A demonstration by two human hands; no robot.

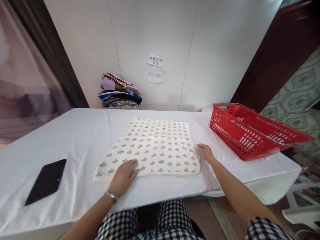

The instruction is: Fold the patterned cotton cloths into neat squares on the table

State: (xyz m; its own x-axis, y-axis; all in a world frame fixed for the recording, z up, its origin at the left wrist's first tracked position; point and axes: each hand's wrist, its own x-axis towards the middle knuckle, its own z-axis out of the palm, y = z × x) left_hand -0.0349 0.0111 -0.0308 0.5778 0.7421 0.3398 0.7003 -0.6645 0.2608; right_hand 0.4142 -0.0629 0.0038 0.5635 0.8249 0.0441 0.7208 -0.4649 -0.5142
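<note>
1. Under the left grip (pixel 123 176), fingers spread flat and grasping nothing, lay the near edge of the cloth (pixel 152 146).
2. Right grip (pixel 205 151) lay open-palmed on the cloth's right edge, holding nothing.
3. Left of the left grip lay a phone (pixel 46 180) on the tabletop (pixel 82 133).
4. Right of the right grip sat a red basket (pixel 250 131); beyond the cloth stood a stack of clothes (pixel 120 91).

Patterned cloth (pixel 152 148): soft matt cotton-like weave, lightly textured (small printed motifs). Counter (pixel 82 133) under a smooth white matt sheet. Basket (pixel 250 131): red glossy plastic lattice, thin metal handle. Phone (pixel 46 181): black glass, glossy. Wristwatch (pixel 111 196): shiny metal. Wall notes (pixel 155 68): plain paper. Stacked fabrics (pixel 120 91): mixed cloth, matt.
</note>
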